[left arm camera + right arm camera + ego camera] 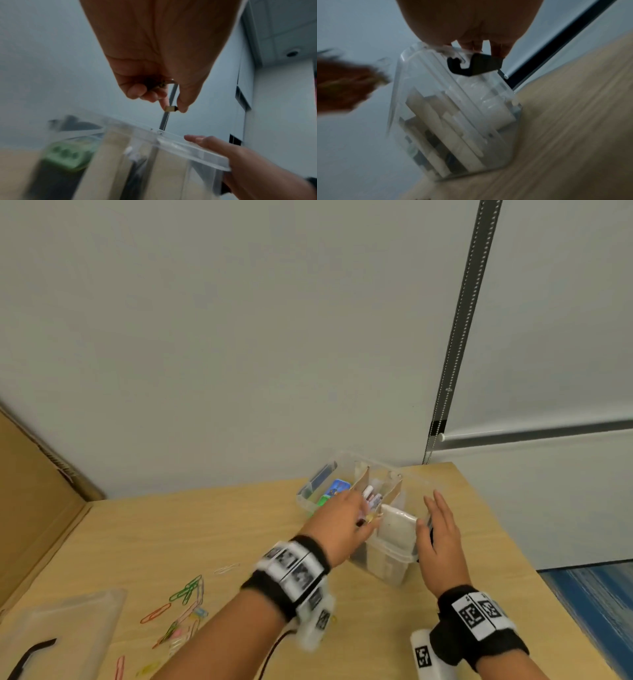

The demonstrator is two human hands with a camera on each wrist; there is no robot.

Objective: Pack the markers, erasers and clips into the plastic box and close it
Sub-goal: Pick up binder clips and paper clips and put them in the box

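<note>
The clear plastic box stands open at the back of the wooden table, split by cardboard dividers. Markers stand in its middle section; a blue eraser and a green one lie in the left section. My left hand hovers over the box and pinches a small brass-coloured clip between thumb and fingertip. My right hand lies flat with straight fingers against the box's right wall, beside its black latch. A whitish item fills the near-right section.
Several coloured paper clips lie loose on the table to the left. The clear lid with a black latch rests at the lower left. A cardboard sheet leans at the far left. The table's right edge runs close to my right hand.
</note>
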